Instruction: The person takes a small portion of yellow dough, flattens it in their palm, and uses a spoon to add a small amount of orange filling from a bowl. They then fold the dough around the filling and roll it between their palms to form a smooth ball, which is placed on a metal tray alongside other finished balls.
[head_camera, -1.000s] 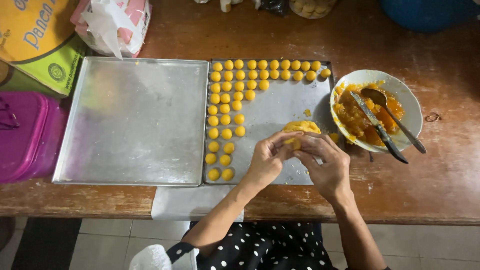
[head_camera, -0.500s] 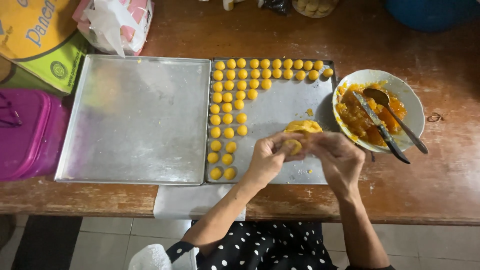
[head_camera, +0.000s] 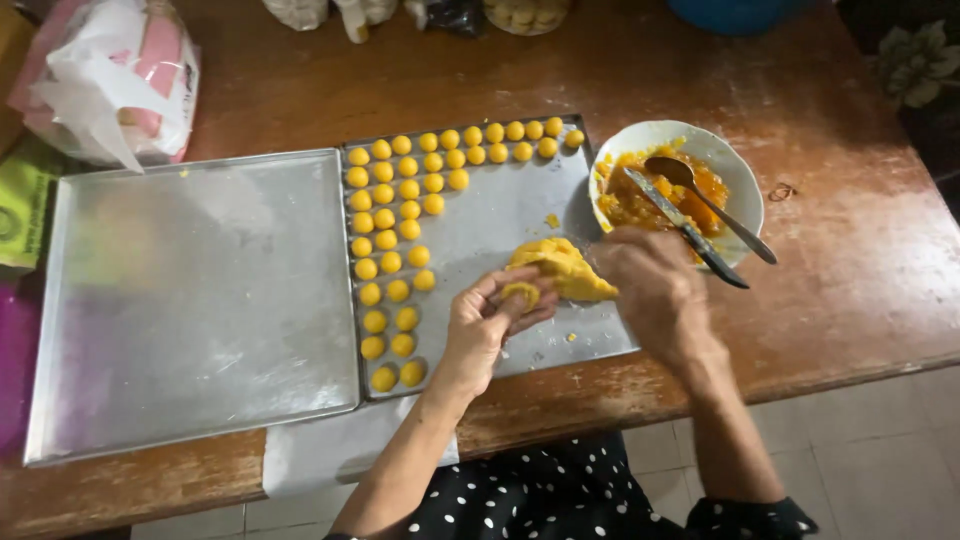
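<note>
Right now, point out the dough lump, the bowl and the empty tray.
dough lump (head_camera: 567, 270), head view, middle of its top
bowl (head_camera: 742, 172), head view, bare white rim
empty tray (head_camera: 190, 300), head view, bare flat bottom

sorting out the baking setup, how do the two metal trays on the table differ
The left tray is larger and bare, with nothing on it, while the right tray is smaller and carries rows of small yellow balls plus a lump of yellow dough. The left tray sits away from the hands; the left hand works over the right tray. Both are flat, shiny metal trays lying side by side on the wooden table.
</note>
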